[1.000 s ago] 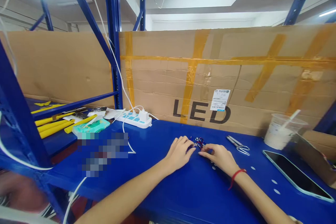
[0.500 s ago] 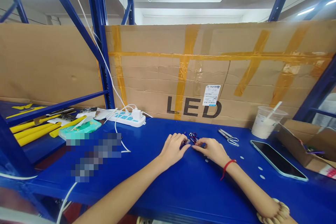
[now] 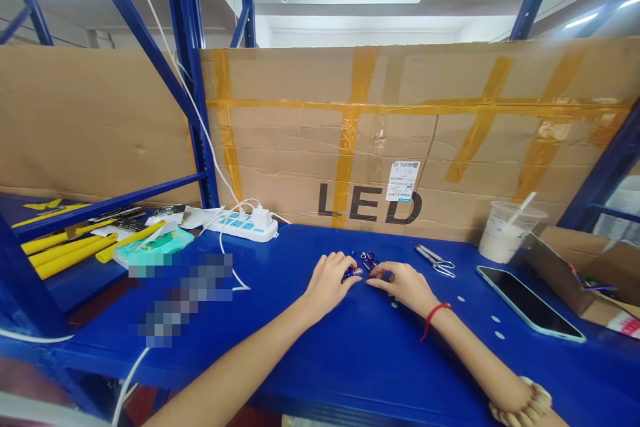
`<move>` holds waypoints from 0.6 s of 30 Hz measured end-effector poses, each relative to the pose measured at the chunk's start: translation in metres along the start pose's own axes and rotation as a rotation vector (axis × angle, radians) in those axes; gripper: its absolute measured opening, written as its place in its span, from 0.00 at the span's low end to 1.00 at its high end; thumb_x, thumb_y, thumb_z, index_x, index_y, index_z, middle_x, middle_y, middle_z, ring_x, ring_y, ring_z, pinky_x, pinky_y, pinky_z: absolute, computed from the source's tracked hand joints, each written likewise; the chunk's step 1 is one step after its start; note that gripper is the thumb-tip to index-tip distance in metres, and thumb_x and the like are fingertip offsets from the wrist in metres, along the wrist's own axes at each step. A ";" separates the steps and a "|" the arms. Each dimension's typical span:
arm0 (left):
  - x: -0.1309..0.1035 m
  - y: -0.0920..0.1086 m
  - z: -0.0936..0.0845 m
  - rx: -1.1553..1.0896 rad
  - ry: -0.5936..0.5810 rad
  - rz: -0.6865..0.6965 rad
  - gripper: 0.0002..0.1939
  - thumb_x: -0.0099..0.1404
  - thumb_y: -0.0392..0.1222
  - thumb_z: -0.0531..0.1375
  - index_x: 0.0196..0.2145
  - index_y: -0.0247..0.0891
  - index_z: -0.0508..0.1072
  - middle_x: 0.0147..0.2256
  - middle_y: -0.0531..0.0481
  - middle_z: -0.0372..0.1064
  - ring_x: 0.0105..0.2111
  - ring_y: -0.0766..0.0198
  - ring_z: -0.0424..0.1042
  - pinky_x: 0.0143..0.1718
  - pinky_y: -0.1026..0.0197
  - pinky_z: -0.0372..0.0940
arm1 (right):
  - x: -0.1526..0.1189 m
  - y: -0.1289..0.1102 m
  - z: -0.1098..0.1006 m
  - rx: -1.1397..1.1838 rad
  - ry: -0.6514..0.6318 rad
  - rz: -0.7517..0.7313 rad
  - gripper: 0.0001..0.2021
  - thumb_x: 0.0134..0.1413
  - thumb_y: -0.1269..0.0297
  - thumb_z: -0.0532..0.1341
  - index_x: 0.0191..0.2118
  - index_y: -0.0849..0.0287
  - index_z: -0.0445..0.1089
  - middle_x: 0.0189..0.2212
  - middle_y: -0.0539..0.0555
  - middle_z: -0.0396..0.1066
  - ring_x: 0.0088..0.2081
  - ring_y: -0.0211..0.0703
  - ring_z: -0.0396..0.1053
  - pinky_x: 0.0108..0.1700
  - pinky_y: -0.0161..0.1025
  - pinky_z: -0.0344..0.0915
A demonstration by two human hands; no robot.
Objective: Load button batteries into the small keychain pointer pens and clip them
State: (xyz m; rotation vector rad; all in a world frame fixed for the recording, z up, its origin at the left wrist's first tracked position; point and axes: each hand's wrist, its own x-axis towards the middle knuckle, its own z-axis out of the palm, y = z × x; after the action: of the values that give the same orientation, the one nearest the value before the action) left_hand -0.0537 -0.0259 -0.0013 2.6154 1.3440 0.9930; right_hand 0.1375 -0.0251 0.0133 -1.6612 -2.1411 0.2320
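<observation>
My left hand (image 3: 331, 278) has its fingers curled around a small dark blue and silvery piece (image 3: 353, 272), whose kind I cannot make out. Close by on the right, my right hand (image 3: 400, 283) has thumb and fingertips brought together; anything between them is too small to see. Between and just beyond the hands lies a little heap of small dark blue and red pieces (image 3: 369, 259) on the blue tabletop (image 3: 320, 360). A pair of scissors (image 3: 436, 261) rests behind my right hand.
Right of my hands are a phone (image 3: 530, 303), a drink cup with a straw (image 3: 507, 233) and an open cardboard box (image 3: 585, 273). Small pale discs (image 3: 496, 319) dot the table. At left are a white power strip (image 3: 245, 225), a teal packet (image 3: 155, 245) and yellow-handled tools (image 3: 75, 253).
The small piece in my left hand has turned slightly, showing more blue where it looked silvery. Both hands stay almost in place.
</observation>
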 end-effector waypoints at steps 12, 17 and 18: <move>0.000 0.003 -0.003 -0.056 0.021 -0.055 0.08 0.64 0.47 0.53 0.34 0.39 0.63 0.36 0.53 0.69 0.35 0.64 0.66 0.37 0.60 0.55 | 0.000 -0.002 0.000 -0.006 -0.036 -0.030 0.12 0.47 0.48 0.58 0.28 0.49 0.73 0.27 0.46 0.74 0.28 0.39 0.68 0.26 0.33 0.55; 0.001 0.002 -0.003 -0.045 0.004 -0.052 0.08 0.63 0.47 0.54 0.34 0.40 0.63 0.36 0.54 0.69 0.36 0.63 0.66 0.37 0.60 0.55 | 0.000 0.003 0.004 0.021 -0.006 -0.079 0.12 0.46 0.49 0.59 0.29 0.50 0.73 0.32 0.46 0.73 0.28 0.38 0.68 0.27 0.33 0.56; 0.001 0.002 -0.003 -0.040 0.000 -0.046 0.08 0.63 0.46 0.54 0.34 0.40 0.63 0.36 0.54 0.69 0.36 0.63 0.66 0.37 0.60 0.55 | 0.000 0.004 0.005 0.026 -0.003 -0.096 0.11 0.46 0.51 0.59 0.29 0.50 0.73 0.33 0.47 0.73 0.29 0.38 0.68 0.27 0.33 0.57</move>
State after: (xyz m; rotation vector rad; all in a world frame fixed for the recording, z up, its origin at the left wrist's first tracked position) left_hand -0.0537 -0.0273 0.0026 2.5439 1.3624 1.0028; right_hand 0.1388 -0.0235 0.0074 -1.5398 -2.2041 0.2329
